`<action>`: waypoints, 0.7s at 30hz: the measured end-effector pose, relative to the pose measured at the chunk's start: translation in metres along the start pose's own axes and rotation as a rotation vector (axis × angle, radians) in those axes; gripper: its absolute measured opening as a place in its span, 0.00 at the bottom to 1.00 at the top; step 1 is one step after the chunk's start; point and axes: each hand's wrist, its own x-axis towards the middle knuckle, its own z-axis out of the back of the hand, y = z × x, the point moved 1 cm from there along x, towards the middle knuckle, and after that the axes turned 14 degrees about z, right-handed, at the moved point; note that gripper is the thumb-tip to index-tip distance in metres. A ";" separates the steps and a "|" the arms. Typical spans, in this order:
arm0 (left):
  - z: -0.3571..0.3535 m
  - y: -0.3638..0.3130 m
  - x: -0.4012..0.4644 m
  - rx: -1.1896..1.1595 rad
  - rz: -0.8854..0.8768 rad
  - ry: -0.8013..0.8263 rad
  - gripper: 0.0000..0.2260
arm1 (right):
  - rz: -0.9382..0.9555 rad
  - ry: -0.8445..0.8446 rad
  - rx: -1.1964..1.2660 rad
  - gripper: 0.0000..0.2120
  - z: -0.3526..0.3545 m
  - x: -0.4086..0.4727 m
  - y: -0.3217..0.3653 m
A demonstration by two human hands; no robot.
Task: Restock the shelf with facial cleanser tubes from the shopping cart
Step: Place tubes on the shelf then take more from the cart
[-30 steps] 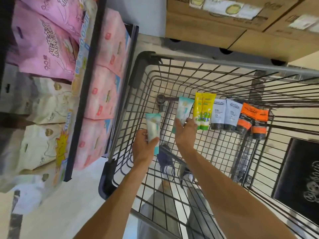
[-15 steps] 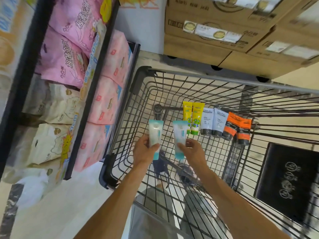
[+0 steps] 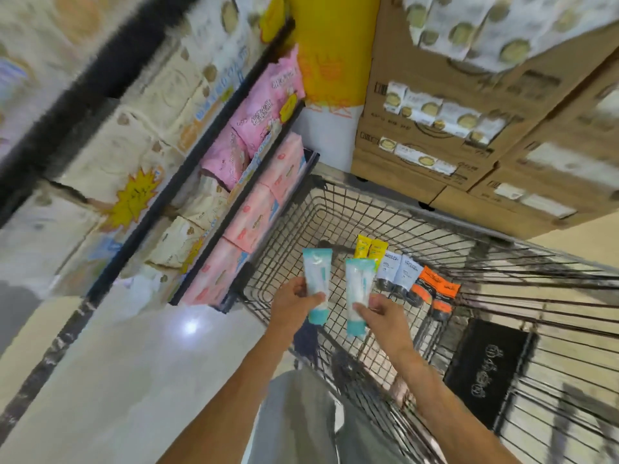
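My left hand [image 3: 294, 301] grips a teal-and-white cleanser tube [image 3: 317, 277], held upright above the wire shopping cart [image 3: 335, 202]. My right hand [image 3: 385, 313] pinches a second teal-and-white tube [image 3: 357, 289] beside it. Lying in the cart's basket are two yellow tubes [image 3: 370, 249], two pale blue-grey tubes [image 3: 397, 272] and two orange tubes [image 3: 435, 289], side by side in a row.
A dark-framed shelf [image 3: 231, 209] on the left holds pink and cream packs. Stacked cardboard boxes [image 3: 469, 128] stand behind the cart. A black bag [image 3: 485, 373] hangs at the cart's right side. Pale floor [image 3: 134, 363] lies to the lower left.
Both hands have lifted their teal tubes up out of the cart basket. My view has swung upward and to the left, and more of the shelf shows.
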 end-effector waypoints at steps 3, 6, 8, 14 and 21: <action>0.016 0.004 -0.047 -0.103 -0.061 -0.061 0.13 | 0.066 0.091 0.000 0.09 0.001 -0.020 0.033; 0.036 0.021 -0.087 -0.161 -0.082 -0.114 0.15 | 0.124 0.239 -0.047 0.08 -0.008 -0.040 0.062; 0.053 0.044 -0.106 -0.266 -0.075 -0.168 0.17 | 0.157 0.325 -0.104 0.10 -0.021 -0.051 0.076; 0.103 0.123 -0.180 -0.536 -0.067 -0.347 0.12 | 0.315 0.592 -0.245 0.05 -0.080 -0.111 0.114; 0.161 0.245 -0.258 -0.748 -0.029 -0.575 0.16 | 0.386 0.857 -0.298 0.05 -0.166 -0.207 0.115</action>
